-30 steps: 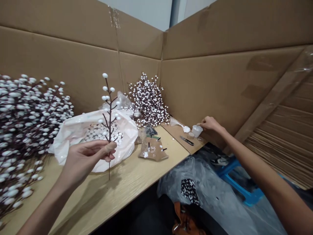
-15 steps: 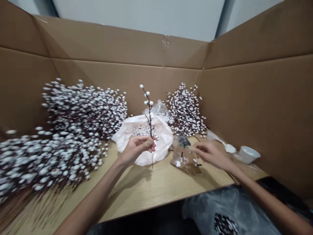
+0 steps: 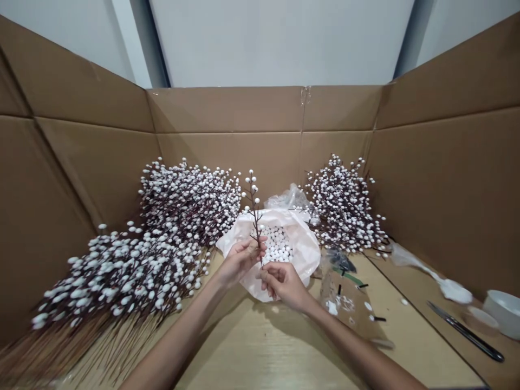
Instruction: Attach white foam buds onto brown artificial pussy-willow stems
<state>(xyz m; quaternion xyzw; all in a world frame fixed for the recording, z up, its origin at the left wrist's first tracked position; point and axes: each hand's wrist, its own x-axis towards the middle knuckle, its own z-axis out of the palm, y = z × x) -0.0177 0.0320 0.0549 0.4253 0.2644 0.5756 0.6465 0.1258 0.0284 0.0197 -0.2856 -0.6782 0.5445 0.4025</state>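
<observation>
The left hand [image 3: 239, 262] grasps a thin berry stem [image 3: 255, 211] upright, the stem rising above its fingers. The right hand [image 3: 282, 284] is curled just beside the stem's lower end; whether it grips, I cannot tell. Behind them, a plastic bag [image 3: 303, 238] of white beads [image 3: 276, 244] lies on the surface [image 3: 260, 346].

A thin brown berry spray [image 3: 255, 214] dotted with white berries, nearly upright, tip leaning toward eleven o'clock
</observation>
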